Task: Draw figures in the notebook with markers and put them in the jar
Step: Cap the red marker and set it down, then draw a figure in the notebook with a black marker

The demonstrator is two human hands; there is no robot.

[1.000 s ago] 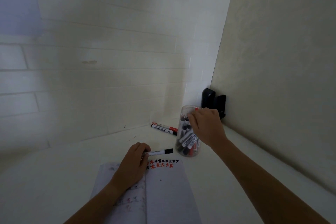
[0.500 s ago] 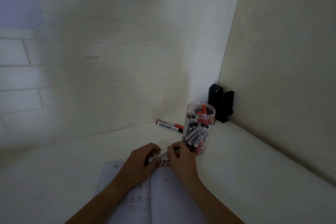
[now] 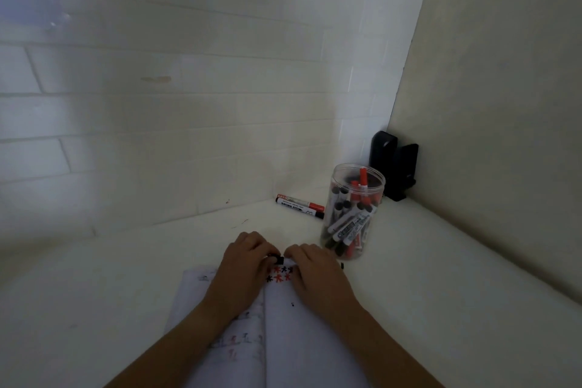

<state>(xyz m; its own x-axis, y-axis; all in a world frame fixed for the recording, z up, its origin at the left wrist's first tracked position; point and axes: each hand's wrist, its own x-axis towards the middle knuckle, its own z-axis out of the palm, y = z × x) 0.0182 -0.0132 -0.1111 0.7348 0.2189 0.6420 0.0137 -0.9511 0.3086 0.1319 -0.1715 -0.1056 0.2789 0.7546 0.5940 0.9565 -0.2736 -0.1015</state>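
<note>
Left hand (image 3: 244,257) pinches a black marker cap (image 3: 277,259) above the open notebook (image 3: 302,331). Right hand (image 3: 315,271) curls around the marker body, mostly hidden. The jar (image 3: 354,209) stands just right of the notebook.

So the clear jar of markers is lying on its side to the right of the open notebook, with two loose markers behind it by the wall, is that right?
Not quite. In the head view the clear jar stands upright, not on its side. The rest holds: it is right of the open notebook, and two loose markers lie behind it by the wall.
</note>
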